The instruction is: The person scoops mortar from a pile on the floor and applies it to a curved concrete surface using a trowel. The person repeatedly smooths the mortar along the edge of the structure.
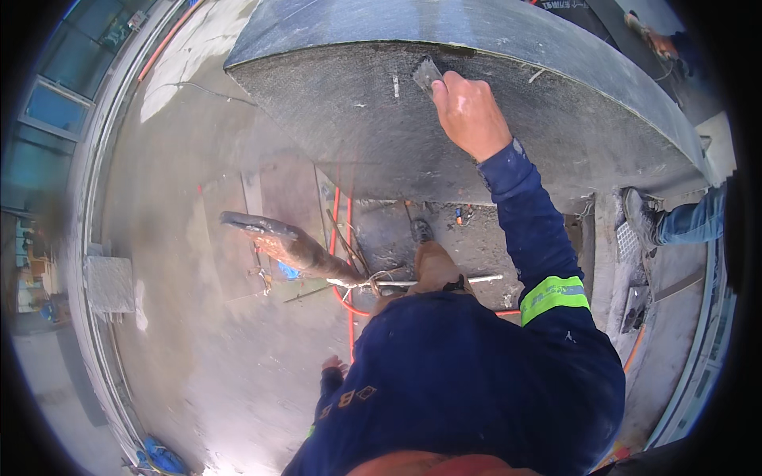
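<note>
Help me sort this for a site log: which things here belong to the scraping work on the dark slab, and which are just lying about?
In the work:
- right hand
- scraper blade it presses on the slab
- curved dark slab

Lying about:
- orange hose
- metal rod
- square grey block
- left hand, low and holding nothing visible

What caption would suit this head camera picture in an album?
Seen from above, the right hand presses a small trowel against a dark curved wall.
</note>
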`<state>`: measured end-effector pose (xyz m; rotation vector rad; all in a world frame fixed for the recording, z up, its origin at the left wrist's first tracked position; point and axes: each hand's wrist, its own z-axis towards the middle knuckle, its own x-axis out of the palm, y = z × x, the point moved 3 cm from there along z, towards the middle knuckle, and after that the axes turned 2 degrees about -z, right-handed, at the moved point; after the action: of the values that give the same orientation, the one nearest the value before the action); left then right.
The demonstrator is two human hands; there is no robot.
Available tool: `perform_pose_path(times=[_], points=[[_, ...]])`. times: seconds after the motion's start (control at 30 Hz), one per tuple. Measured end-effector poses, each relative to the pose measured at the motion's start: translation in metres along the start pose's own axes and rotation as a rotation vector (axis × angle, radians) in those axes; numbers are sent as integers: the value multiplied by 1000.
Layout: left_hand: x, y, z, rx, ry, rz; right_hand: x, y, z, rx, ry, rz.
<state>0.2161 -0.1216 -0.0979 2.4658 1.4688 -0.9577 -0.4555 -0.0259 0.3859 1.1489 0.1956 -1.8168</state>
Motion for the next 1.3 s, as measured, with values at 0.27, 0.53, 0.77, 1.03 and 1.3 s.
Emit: perform_pose_path(times=[0.27, 0.53, 0.77, 1.03, 1.3], points=[[18, -8, 22, 3, 12, -5, -1, -7, 18, -124, -33, -115], [12, -10, 31, 2, 29, 8, -20, -29, 24, -118, 85, -188], [2, -12, 40, 7, 28, 22, -27, -38, 23, -137, 32, -194], [-5, -13, 47, 18, 34, 39, -40, -52, 18, -105, 46, -222], [-2, -14, 49, 27, 32, 42, -61, -70, 0, -25, 59, -247]])
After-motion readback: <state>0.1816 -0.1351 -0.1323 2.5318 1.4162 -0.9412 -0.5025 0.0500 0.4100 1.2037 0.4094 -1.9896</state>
